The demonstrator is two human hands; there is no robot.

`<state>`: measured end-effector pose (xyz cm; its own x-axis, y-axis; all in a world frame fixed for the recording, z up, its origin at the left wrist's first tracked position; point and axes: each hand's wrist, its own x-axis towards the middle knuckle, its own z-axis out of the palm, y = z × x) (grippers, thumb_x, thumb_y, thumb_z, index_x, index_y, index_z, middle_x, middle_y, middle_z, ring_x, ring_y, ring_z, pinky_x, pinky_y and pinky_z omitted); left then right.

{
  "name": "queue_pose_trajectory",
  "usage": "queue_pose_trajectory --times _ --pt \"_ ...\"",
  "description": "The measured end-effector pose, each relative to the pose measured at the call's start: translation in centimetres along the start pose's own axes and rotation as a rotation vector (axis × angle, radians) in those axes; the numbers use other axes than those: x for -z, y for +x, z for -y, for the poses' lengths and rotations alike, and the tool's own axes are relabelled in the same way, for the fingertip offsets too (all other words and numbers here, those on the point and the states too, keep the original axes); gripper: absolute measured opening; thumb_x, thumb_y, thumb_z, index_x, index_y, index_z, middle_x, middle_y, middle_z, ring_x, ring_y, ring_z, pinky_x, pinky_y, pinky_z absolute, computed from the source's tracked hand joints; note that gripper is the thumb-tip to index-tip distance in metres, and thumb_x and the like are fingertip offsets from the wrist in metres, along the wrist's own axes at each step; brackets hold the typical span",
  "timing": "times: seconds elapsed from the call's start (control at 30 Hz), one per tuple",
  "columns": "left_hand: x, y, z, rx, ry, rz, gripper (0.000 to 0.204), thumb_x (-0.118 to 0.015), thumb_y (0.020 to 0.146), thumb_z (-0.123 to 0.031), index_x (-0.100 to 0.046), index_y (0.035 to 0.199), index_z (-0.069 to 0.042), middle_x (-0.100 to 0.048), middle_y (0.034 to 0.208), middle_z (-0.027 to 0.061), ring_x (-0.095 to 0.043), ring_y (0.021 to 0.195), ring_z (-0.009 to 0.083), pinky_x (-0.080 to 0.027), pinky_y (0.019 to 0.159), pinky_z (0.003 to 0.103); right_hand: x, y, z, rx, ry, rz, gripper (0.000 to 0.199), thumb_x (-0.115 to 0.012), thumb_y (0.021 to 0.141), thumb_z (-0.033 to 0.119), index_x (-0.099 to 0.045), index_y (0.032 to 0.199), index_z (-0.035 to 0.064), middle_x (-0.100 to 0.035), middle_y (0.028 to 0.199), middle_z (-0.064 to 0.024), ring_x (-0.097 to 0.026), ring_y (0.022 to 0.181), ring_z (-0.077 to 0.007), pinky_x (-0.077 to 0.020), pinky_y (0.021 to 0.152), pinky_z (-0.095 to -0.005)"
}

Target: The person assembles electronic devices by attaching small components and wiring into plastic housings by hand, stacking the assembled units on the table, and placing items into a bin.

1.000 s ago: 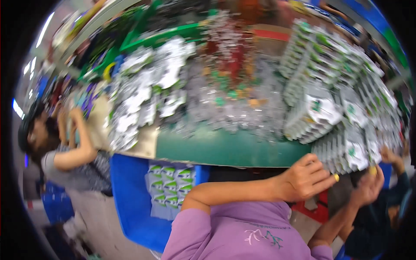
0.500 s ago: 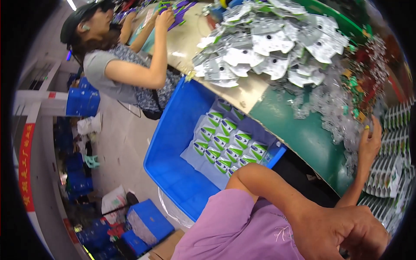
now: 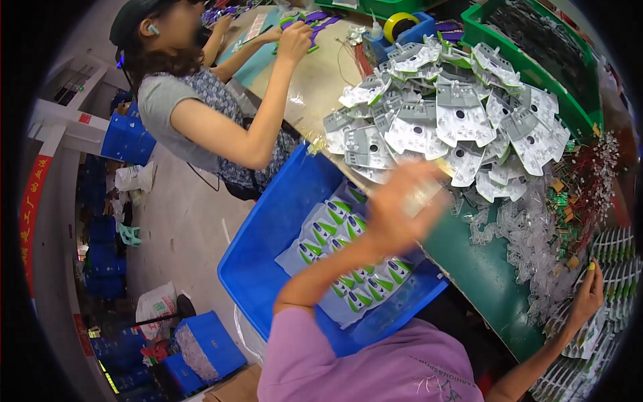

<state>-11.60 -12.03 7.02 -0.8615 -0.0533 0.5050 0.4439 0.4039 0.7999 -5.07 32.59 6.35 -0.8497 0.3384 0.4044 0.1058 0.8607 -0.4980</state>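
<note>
My left hand (image 3: 408,208), smeared by motion, reaches over the near edge of the worktable at the front of a pile of white and grey plastic shells (image 3: 462,110). Whether it holds anything cannot be made out. My right hand (image 3: 587,298) is at the far right, beside stacked rows of white-and-green plastic parts (image 3: 613,288). Its fingers are drawn together, with yellow at one fingertip; anything between them is too small to name. Clear plastic pieces (image 3: 529,258) lie heaped left of it, and small circuit boards with red wires (image 3: 579,201) lie beyond.
A blue bin (image 3: 251,258) below the table edge holds rows of white-and-green parts on a sheet. Green crates (image 3: 562,74) stand behind the shells, near a blue tape dispenser (image 3: 395,33). At left, a co-worker (image 3: 207,100) handles purple-and-green parts. Blue boxes (image 3: 211,345) stand on the floor.
My left hand has swung from close to my body out to the front of the shell pile. My right hand has moved from the clear pieces and wires toward the stacked rows. The view has shifted.
</note>
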Motion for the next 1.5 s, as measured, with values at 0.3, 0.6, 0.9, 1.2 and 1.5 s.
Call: queue_pose_trajectory --times 0.3,0.6,0.9,1.2,1.5 --pt "7.5 11.4 14.6 -0.116 0.557 0.098 0.036 -0.061 0.07 -0.002 -0.064 0.106 -0.008 -0.062 0.112 0.0106 -0.051 0.111 0.0294 -0.034 0.096 0.041 -1.5 -0.3 1.5 -0.107 -0.103 0.012 0.017 -0.057 0.091 0.008 -0.066 0.101 -0.0028 -0.065 0.081 -0.0075 -0.058 0.072 -0.011 -0.0454 0.062 -0.0247" --pt "7.3 12.1 14.2 -0.252 0.566 -0.048 0.021 -0.067 0.072 -0.005 -0.064 0.092 -0.006 -0.065 0.095 0.0089 -0.06 0.09 0.0273 -0.039 0.083 0.038 -0.8 1.6 0.3 -0.352 0.76 0.068 0.026 -0.054 0.097 0.017 -0.06 0.117 0.0022 -0.06 0.086 0.0007 -0.051 0.067 -0.0043 -0.0411 0.06 -0.0184" --pt "4.2 -1.1 2.8 -0.621 0.491 0.234 0.018 -0.065 0.075 -0.014 -0.066 0.092 -0.008 -0.065 0.093 0.0035 -0.063 0.088 0.0179 -0.041 0.081 0.04 0.3 0.2 3.6 -0.192 -0.156 -0.207 0.02 -0.056 0.094 0.011 -0.063 0.111 0.0024 -0.053 0.074 0.0051 -0.044 0.064 -0.0037 -0.0356 0.056 -0.0203" --pt "-3.8 -10.5 1.7 -0.408 0.251 0.623 0.034 -0.062 0.071 -0.003 -0.061 0.105 -0.002 -0.059 0.108 0.0094 -0.055 0.103 0.0242 -0.038 0.093 0.041 -3.5 -3.9 16.0 0.01 0.445 0.132 0.013 -0.057 0.084 -0.003 -0.064 0.094 0.0017 -0.057 0.075 0.0032 -0.048 0.062 0.0 -0.0352 0.052 -0.016" --pt "-3.9 -8.2 -2.1 -0.058 -0.137 0.618 0.047 -0.067 0.069 0.001 -0.056 0.115 -0.003 -0.057 0.11 0.014 -0.057 0.1 0.0258 -0.042 0.088 0.037 -5.1 -7.3 16.5 -0.048 0.651 0.337 0.012 -0.06 0.077 -0.005 -0.062 0.088 -0.0027 -0.055 0.063 0.0043 -0.038 0.051 0.0028 -0.0282 0.045 -0.0169"
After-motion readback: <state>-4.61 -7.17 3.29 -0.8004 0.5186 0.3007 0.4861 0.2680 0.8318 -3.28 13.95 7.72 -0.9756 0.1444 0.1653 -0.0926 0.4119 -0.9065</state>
